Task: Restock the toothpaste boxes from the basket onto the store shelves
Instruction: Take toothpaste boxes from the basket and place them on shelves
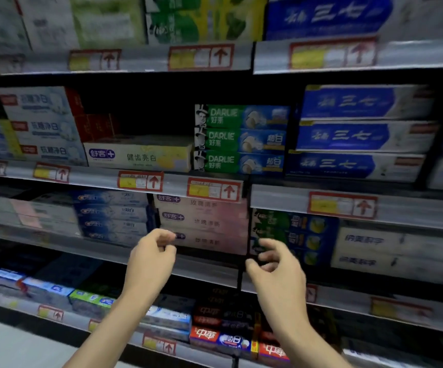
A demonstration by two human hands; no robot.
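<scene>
My left hand (152,257) and my right hand (277,264) are both raised in front of the shelves, fingers loosely curled, holding nothing. They hover just before a stack of pink toothpaste boxes (207,224) on the third shelf. Above it, a single cream box (139,156) lies alone with a dark gap over it. To its right stand three green Darlie boxes (241,139). The basket is not in view.
Blue boxes (361,134) fill the right of the second shelf, white and red ones (42,123) the left. Grey shelf edges with red price tags (213,191) jut forward. Lower shelves hold red and black boxes (223,338). The picture is blurred by motion.
</scene>
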